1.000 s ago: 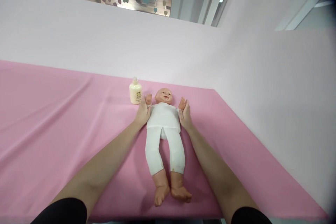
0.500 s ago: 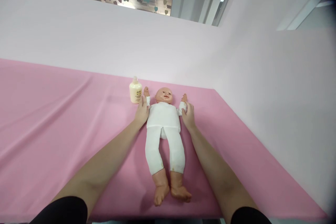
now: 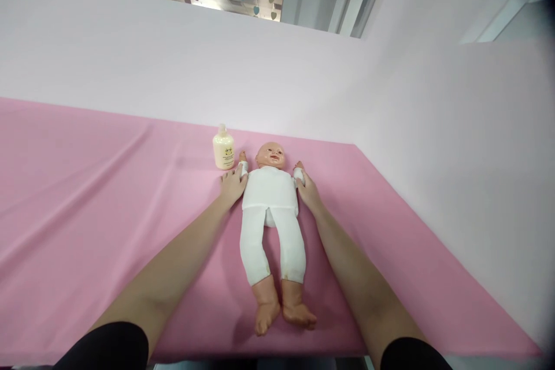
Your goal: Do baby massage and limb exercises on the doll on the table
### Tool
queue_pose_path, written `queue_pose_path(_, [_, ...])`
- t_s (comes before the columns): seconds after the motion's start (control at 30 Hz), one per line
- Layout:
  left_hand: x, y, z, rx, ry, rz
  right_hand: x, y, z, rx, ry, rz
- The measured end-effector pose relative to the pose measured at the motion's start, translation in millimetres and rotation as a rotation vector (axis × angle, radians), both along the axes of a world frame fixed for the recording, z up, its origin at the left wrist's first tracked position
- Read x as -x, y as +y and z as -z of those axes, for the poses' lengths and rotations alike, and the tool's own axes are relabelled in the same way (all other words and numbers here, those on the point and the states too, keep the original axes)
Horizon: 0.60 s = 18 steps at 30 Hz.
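**Baby doll laid supine, both hands at its arms**

A bald plastic baby doll in a white top and trousers is laid on its back on a smooth, pink-covered table, bare feet toward the person; presumably it is so oriented that both arms can be reached evenly. A rounded, cream-coloured bottle is stood upright beside its head, on the left, probably to be kept within reach. The left hand is half open, fingers laid against the doll's near sleeve; whether it is gripped cannot be told. By the right hand, loosely curled, the other sleeve is held between thumb and fingers.
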<state>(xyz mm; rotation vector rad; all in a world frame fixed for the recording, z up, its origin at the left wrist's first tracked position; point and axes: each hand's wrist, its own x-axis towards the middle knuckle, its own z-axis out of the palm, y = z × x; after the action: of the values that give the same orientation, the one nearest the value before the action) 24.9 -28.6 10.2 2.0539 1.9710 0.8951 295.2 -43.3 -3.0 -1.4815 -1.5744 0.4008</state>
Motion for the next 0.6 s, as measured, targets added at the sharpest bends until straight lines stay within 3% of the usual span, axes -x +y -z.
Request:
queue_pose_path(0.1, [1, 0, 0.5, -0.007, -0.009, 0.014, 0, -2, -0.1, 0.025, 0.042, 0.004])
queue_pose_path(0.2, [3, 1, 2.0, -0.109, -0.104, 0.095, 1, -4, -0.7, -0.022, 0.071, 0.005])
queue_pose_path(0.43, [1, -1, -0.6, -0.461, -0.382, 0.281, 14, -11, -7.7, -0.446, 0.135, 0.010])
queue_pose_path(0.6, [0, -9, -4.5, -0.523, -0.356, 0.323, 20, -24, -16.4, -0.536, 0.019, -0.003])
